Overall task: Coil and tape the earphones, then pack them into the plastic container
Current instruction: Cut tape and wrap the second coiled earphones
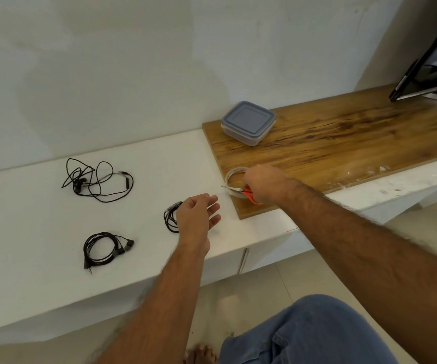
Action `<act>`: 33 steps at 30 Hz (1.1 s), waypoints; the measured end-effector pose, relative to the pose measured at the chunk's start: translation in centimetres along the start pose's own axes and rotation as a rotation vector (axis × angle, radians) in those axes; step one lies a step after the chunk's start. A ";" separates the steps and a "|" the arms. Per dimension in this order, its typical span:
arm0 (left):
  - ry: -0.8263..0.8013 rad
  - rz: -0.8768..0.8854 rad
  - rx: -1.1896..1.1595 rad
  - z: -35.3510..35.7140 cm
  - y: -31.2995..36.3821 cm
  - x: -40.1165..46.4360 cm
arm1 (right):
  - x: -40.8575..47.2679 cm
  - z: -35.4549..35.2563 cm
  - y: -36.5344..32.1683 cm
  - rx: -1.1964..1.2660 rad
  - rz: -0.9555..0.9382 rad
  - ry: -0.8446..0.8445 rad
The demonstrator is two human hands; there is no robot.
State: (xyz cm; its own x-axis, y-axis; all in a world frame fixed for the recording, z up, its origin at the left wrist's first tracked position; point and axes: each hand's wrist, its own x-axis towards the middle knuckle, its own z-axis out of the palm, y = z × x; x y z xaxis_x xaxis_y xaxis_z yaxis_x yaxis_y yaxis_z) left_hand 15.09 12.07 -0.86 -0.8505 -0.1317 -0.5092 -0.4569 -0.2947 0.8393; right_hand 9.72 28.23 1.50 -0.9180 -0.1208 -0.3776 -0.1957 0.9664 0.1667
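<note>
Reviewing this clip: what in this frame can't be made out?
- Head view: the coiled earphones are partly hidden behind the left hand.
- The right hand covers the scissors handles and part of the tape roll.
- Contents of the closed plastic container: not discernible.
- Tape on either coil: too small to tell.

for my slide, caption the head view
Right hand grips red scissors at the tape roll; left hand hovers open.

The right hand (263, 183) covers the scissors' (241, 191) handles and the tape roll's (234, 177) right half; the left hand (196, 214) hides part of 1 earphone coil (170, 218).
</note>
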 end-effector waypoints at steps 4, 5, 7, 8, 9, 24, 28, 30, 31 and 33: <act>0.000 0.024 0.032 -0.7 0.5 -0.4 | -0.1 -0.2 0.1 0.057 0.004 -0.008; -0.002 0.027 0.038 -0.9 0.6 -0.5 | 0.0 -0.3 0.2 0.069 0.010 -0.014; -0.009 0.035 0.046 -1.3 0.8 -0.8 | -0.2 -0.3 0.5 0.101 0.034 -0.011; -0.019 0.041 0.052 -1.6 0.9 -1.0 | -0.5 -0.5 0.6 0.136 0.053 0.015; -0.031 0.049 0.063 -1.9 1.1 -1.2 | -0.8 -0.8 0.7 0.203 0.079 0.063; -0.061 0.191 0.150 -11.9 5.5 -5.8 | -5.8 -1.4 -12.3 1.805 -0.046 -0.079; -0.019 0.193 0.134 -15.0 6.0 -6.7 | -6.0 -2.3 -15.4 1.754 -0.064 -0.058; 0.021 0.197 0.098 -17.5 6.3 -6.9 | -6.0 -3.1 -17.9 1.726 -0.095 -0.076; 0.033 0.191 0.088 -18.0 6.3 -6.9 | -6.1 -3.2 -18.4 1.728 -0.100 -0.067; 0.057 0.165 0.063 -18.6 6.4 -6.9 | -6.1 -3.2 -19.2 1.738 -0.116 -0.043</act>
State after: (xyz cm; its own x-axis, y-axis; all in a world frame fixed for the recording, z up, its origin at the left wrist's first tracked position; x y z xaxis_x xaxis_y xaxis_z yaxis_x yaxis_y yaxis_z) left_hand 22.88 -6.54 4.50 -0.9001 -0.2272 -0.3717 -0.3290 -0.2049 0.9218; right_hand 18.01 9.70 3.57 -0.9127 -0.2232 -0.3423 0.3389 0.0546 -0.9392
